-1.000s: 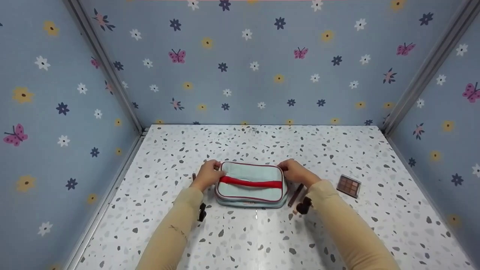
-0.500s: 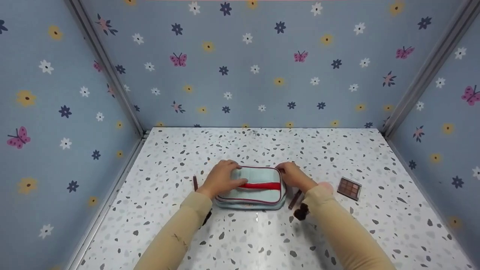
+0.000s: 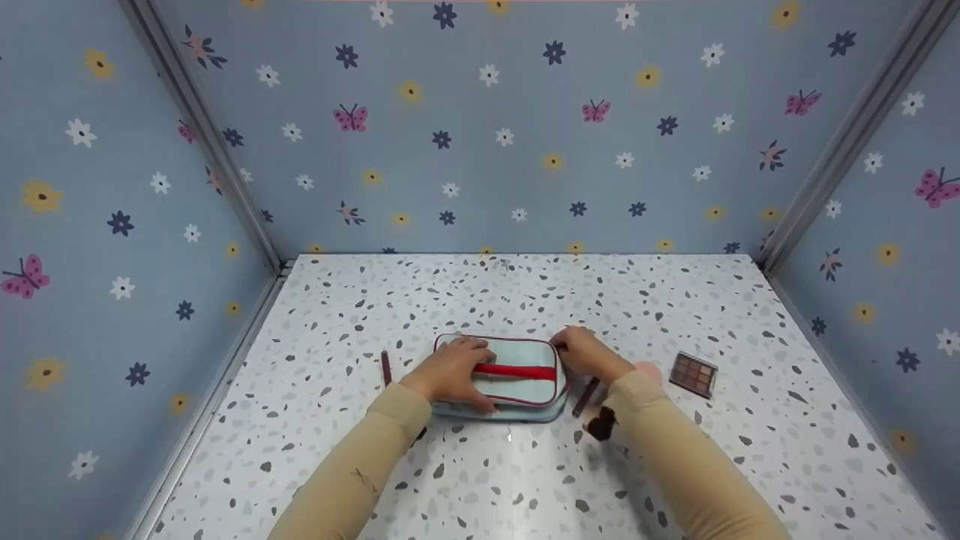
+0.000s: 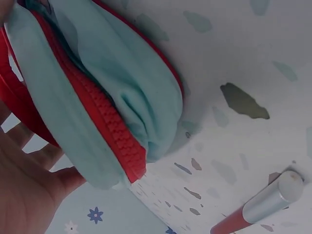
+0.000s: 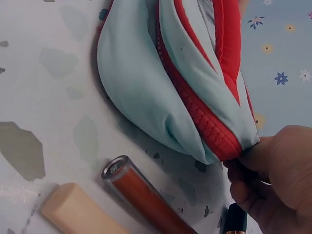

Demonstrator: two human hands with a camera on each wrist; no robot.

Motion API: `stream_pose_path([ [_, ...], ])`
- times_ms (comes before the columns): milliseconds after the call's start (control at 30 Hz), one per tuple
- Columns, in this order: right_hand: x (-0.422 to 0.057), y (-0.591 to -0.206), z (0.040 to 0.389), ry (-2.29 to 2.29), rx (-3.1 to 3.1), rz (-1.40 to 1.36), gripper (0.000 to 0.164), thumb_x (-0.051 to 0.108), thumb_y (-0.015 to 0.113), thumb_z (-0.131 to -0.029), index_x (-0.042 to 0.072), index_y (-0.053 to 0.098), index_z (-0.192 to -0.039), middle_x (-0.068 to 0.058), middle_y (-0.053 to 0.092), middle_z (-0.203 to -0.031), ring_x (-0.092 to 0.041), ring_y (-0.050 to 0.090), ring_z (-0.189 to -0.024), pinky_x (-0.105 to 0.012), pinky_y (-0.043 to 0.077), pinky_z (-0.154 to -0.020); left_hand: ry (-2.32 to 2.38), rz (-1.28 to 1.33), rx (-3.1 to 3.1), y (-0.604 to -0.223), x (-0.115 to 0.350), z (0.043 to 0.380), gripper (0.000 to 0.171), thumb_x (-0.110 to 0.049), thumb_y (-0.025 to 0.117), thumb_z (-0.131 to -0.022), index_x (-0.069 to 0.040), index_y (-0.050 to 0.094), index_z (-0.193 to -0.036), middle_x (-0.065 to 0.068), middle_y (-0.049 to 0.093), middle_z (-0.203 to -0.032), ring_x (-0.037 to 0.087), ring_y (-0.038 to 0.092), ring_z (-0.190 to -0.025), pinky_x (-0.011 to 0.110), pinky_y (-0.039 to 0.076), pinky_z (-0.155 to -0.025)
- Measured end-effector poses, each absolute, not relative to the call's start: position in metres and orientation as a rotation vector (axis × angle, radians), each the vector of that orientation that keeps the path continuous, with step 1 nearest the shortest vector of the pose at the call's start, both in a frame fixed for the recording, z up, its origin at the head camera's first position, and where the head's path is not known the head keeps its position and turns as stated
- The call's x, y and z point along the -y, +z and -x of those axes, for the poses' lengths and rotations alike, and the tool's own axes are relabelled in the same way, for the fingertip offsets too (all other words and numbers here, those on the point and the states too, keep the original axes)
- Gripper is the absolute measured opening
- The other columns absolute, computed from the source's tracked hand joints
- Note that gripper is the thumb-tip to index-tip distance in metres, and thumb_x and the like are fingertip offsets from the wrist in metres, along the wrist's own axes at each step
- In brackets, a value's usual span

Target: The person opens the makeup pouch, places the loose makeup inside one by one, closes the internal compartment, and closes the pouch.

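A pale mint makeup bag [image 3: 517, 390] with red piping and a red top handle [image 3: 517, 372] lies in the middle of the table. Across the left part of its lid rests my left hand [image 3: 448, 373], thumb toward the front edge and fingers spread by the handle. My right hand [image 3: 589, 354] pinches the bag's back right corner. In the right wrist view, curled fingers meet the end of the red zipper [image 5: 209, 129]; the zipper pull itself is hidden. The left wrist view shows the zipper's other end [image 4: 112, 126], with my left fingers behind the lid.
Right of the bag lie a lip gloss tube [image 5: 151, 195], a beige block-shaped item [image 5: 80, 212], a dark fluffy item [image 3: 600, 424], a pink round piece [image 3: 648, 370] and an eyeshadow palette [image 3: 694, 374]. Another tube [image 3: 386, 367] is at the left. A patterned wall [image 3: 517, 187] stands behind.
My left hand has moved from the bag's back left corner onto the lid, its thumb now lower toward the front. The right hand stays at the right corner.
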State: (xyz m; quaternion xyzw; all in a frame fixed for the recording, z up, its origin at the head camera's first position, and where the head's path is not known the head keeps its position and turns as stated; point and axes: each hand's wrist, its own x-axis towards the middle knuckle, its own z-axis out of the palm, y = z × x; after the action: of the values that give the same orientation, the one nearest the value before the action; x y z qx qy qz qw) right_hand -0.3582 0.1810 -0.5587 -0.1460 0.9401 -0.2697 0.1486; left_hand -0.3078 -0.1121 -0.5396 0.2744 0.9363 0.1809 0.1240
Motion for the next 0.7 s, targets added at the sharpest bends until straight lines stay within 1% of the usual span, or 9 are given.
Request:
stream_pose_path([
  [167,-0.183,-0.558,0.357,-0.687,-2.694,0.432,0.030,0.000,0.058,-0.104,0.004,0.080,-0.123,-0.015,0.081,-0.118,-0.032,0.074,-0.114,-0.049,0.058,-0.107,0.511,-0.763,-2.700,-0.543,0.112,0.308,0.089,-0.058,0.088,-0.084,-0.017,0.058,-0.157,0.009,0.047,-0.170,0.037,0.034,-0.163,0.053,0.029,-0.134],
  [333,-0.187,-0.557,0.357,-0.649,-2.683,0.447,0.025,0.004,0.060,-0.106,0.003,0.081,-0.121,-0.014,0.081,-0.111,-0.027,0.075,-0.102,-0.047,0.061,-0.101,0.488,-0.745,-2.653,-0.543,0.114,0.308,0.084,-0.059,0.079,-0.092,-0.017,0.054,-0.160,0.009,0.045,-0.172,0.039,0.028,-0.166,0.053,0.025,-0.136],
  [433,-0.191,-0.557,0.357,-0.682,-2.704,0.498,0.022,0.004,0.063,-0.106,0.000,0.081,-0.117,-0.014,0.081,-0.107,-0.025,0.074,-0.097,-0.047,0.062,-0.097,0.477,-0.740,-2.639,-0.542,0.114,0.310,0.082,-0.060,0.075,-0.094,-0.017,0.054,-0.160,0.009,0.045,-0.172,0.038,0.027,-0.166,0.053,0.025,-0.136],
  [567,-0.199,-0.558,0.357,-0.717,-2.748,0.593,0.019,0.002,0.064,-0.105,-0.004,0.080,-0.113,-0.017,0.081,-0.105,-0.026,0.075,-0.094,-0.047,0.063,-0.093,0.488,-0.729,-2.638,-0.541,0.113,0.311,0.081,-0.062,0.072,-0.095,-0.017,0.055,-0.160,0.009,0.046,-0.171,0.037,0.030,-0.165,0.053,0.026,-0.135],
  [700,-0.206,-0.555,0.356,-0.740,-2.752,0.603,0.017,0.003,0.065,-0.105,-0.004,0.080,-0.110,-0.016,0.080,-0.103,-0.022,0.072,-0.088,-0.044,0.063,-0.087,0.504,-0.710,-2.644,-0.541,0.112,0.313,0.080,-0.063,0.070,-0.096,-0.017,0.056,-0.160,0.008,0.046,-0.172,0.037,0.032,-0.165,0.053,0.027,-0.135],
])
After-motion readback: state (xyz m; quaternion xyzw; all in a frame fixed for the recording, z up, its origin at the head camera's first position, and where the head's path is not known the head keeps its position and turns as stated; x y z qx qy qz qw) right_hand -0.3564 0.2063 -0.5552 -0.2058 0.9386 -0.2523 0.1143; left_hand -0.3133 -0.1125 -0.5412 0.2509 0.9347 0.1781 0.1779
